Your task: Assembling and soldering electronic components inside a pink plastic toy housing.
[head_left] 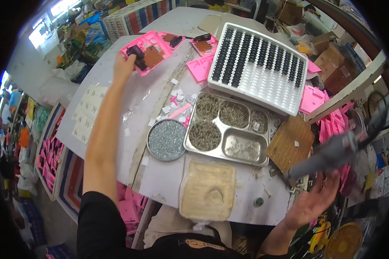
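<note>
Two hands work over a white tabletop (129, 99). At twelve o'clock sits a white rack (258, 67) filled with rows of black parts. At centre, a steel compartment tray (227, 125) holds screws sorted by kind; a round dish (167, 140) of small screws touches its nine o'clock side. At eleven o'clock the left hand (124, 64) closes on a dark part (137, 55) over a pink housing (149, 51), apparently the fetching step; seating it calls for alignment. At four o'clock the right hand (312, 203), fingers spread, touches a blurred grey power screwdriver (328, 157).
</note>
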Demonstrator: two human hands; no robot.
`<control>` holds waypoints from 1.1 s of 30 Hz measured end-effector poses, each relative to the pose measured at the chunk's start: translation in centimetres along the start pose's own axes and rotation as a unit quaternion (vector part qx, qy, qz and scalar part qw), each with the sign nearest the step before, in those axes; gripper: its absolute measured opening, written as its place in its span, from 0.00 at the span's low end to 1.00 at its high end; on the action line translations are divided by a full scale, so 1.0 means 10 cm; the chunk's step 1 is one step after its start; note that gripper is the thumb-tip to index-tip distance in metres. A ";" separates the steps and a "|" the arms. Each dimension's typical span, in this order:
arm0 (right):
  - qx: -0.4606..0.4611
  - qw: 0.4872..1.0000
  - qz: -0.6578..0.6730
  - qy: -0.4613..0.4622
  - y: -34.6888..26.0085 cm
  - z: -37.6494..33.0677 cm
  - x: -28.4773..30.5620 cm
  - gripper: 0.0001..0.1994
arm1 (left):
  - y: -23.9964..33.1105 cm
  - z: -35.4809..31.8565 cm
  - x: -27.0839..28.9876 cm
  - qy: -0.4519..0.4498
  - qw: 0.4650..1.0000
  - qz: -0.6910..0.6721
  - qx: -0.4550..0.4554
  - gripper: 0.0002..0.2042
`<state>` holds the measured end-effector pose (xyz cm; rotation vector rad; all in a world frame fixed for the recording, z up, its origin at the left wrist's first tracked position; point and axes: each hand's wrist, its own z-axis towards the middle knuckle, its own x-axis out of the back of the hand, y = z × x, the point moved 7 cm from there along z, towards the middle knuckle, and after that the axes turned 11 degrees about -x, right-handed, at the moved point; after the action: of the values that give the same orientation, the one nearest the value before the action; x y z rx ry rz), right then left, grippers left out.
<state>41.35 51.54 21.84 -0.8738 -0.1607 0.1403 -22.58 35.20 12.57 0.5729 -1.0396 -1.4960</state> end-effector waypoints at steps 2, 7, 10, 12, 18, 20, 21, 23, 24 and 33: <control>0.061 0.998 0.001 0.013 -0.11 -0.11 0.08 0.22 | 0.58 -0.39 0.36 -0.124 0.989 -0.075 0.016 0.26; -0.421 0.838 0.077 -0.338 0.60 -0.81 -0.51 0.12 | 1.45 -1.78 0.17 -0.450 0.862 -0.223 0.068 0.33; -0.559 0.685 0.240 -0.400 0.92 -1.21 -0.99 0.19 | 2.05 -2.72 -0.37 -0.636 0.723 -0.244 0.112 0.35; -0.609 0.562 0.348 -0.439 0.60 -1.42 -1.22 0.23 | 2.05 -3.13 -0.62 -0.677 0.663 -0.302 0.108 0.34; -0.522 0.695 0.211 -0.446 0.86 -1.50 -0.89 0.24 | 1.82 -3.22 -0.97 -0.583 0.796 -0.158 0.048 0.25; -0.476 0.784 0.131 -0.377 0.91 -1.50 -0.80 0.23 | 1.88 -3.20 -0.81 -0.397 0.903 -0.030 -0.162 0.20; -0.455 0.809 0.065 -0.367 0.89 -1.47 -0.77 0.22 | 2.07 -3.23 -0.69 -0.347 0.912 0.006 -0.217 0.14; -0.370 0.864 -0.071 -0.334 0.69 -1.36 -0.75 0.23 | 2.17 -3.62 -0.57 -0.446 0.858 -0.029 -0.253 0.13; -0.294 0.886 -0.136 -0.332 0.66 -1.32 -0.72 0.24 | 2.22 -3.81 -0.54 -0.495 0.824 -0.057 -0.271 0.12; -0.061 0.908 -0.272 -0.313 0.85 -1.26 -1.04 0.22 | 1.80 -3.91 -0.39 -0.448 0.820 0.050 -0.352 0.14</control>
<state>33.13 45.52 6.44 -0.8532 -1.0158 -0.1215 19.91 28.94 8.16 -0.7898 -1.0424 -1.9343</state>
